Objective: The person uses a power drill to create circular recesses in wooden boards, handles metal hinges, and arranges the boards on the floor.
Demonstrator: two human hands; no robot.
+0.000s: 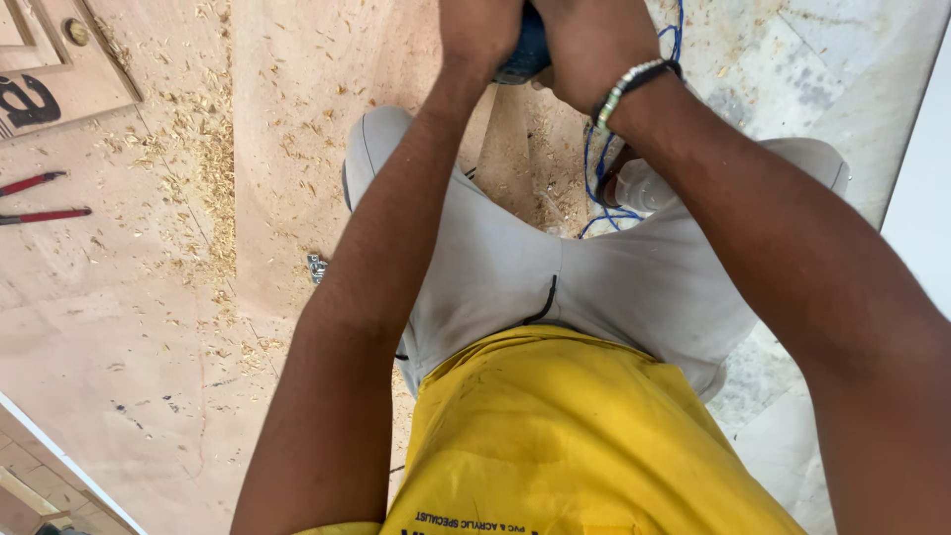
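At the far edge of the plywood sheet (149,327), both hands close round a dark blue tool (525,50): the left hand (480,30) and right hand (584,45) wrap it tightly, fingers curled shut, though most of it is cut off by the frame, so its kind is unclear. Blue cord (594,168) trails beside the right wrist; red-handled pliers (40,198) lie well apart among wood shavings (198,149).

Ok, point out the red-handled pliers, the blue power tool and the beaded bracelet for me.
Red-handled pliers (40,198): head view, between the two red handles' ends, on the upper handle.
Blue power tool (525,50): head view, blue body showing between both hands.
Beaded bracelet (624,87): head view, beads across the right wrist.
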